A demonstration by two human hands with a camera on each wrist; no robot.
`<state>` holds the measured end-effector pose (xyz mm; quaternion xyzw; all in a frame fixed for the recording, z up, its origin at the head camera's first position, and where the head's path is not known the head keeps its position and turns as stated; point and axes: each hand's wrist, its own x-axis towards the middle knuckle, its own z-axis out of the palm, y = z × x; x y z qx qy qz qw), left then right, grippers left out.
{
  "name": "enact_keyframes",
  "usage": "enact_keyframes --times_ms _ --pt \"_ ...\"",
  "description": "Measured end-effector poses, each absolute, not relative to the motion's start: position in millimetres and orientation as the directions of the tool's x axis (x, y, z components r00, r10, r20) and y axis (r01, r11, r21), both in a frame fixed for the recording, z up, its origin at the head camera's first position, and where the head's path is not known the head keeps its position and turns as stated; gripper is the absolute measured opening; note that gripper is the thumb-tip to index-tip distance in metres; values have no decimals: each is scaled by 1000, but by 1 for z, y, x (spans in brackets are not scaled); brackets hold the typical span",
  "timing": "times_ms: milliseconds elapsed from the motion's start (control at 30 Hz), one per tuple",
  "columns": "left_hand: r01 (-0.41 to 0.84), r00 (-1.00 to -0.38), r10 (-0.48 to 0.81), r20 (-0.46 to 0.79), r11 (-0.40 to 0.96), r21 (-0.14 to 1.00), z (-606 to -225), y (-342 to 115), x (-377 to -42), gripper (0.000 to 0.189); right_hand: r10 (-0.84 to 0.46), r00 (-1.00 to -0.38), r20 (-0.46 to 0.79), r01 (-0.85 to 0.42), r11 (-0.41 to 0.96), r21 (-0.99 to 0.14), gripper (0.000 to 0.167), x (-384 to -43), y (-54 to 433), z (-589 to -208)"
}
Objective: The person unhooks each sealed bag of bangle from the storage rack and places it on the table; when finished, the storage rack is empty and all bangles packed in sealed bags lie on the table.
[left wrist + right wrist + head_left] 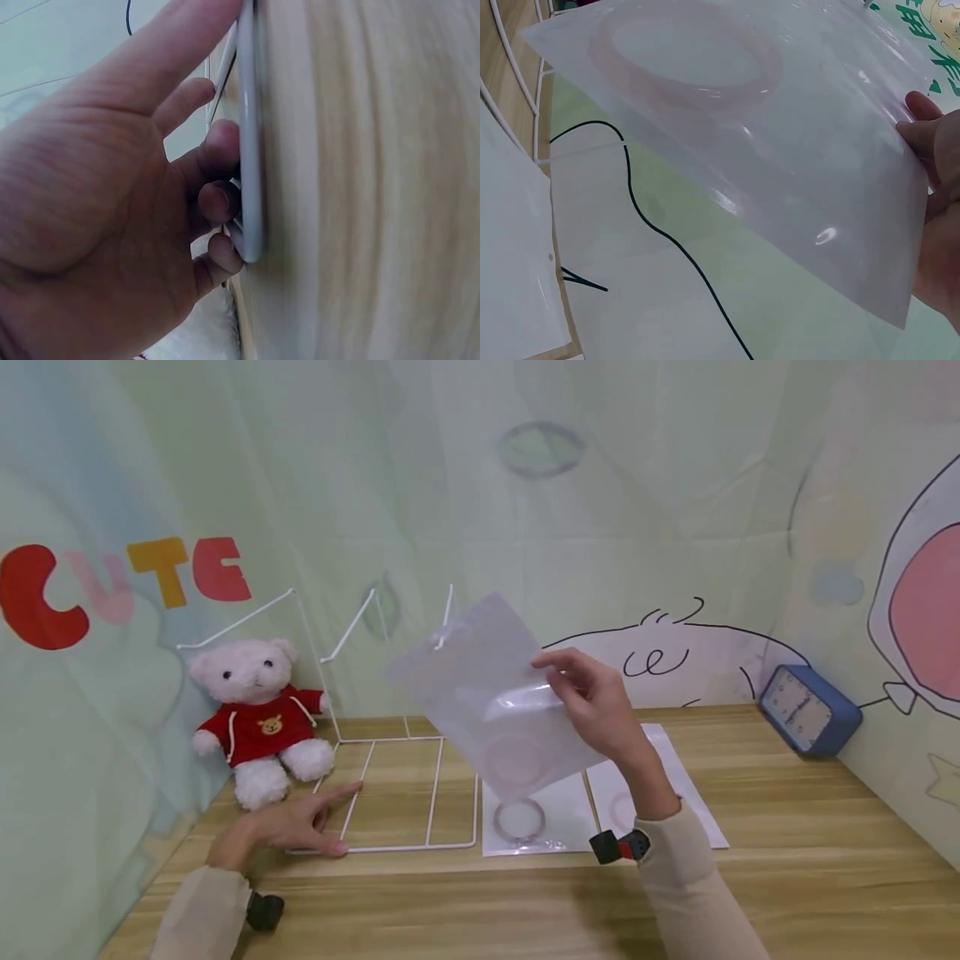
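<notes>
In the head view, my right hand (600, 702) pinches a translucent plastic sheet (480, 677) by its right edge. The sheet tilts in the air, a pale pink ring (686, 52) showing on it, and its far left part overlaps a rack upright. My left hand (296, 822) rests on the front left corner of a white wire rack (405, 847), index finger stretched along one bar and thumb at the front rail. From the left wrist, the other fingertips sit loosely bent right behind the rail (251, 150).
Two white sheets with ring prints lie on the wooden table, a nearer one (555, 827) and another (690, 802) to its right. A white teddy bear (258, 718) in a red top sits left of the rack. At the back right stands a blue clock (810, 710).
</notes>
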<state>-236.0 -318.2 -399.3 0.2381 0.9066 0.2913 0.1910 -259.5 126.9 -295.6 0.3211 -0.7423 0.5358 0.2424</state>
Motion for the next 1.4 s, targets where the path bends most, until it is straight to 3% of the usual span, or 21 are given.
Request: enact_keyframes --times_ms 800,1400 --pt "295 -813 536 -226 715 634 -401 -320 -237 95 -285 -682 673 -728 176 -663 21 -244 139 -280" --pt "296 -811 540 -227 711 638 -399 -319 -238 95 -164 -600 783 -795 231 -561 24 -236 182 -277"
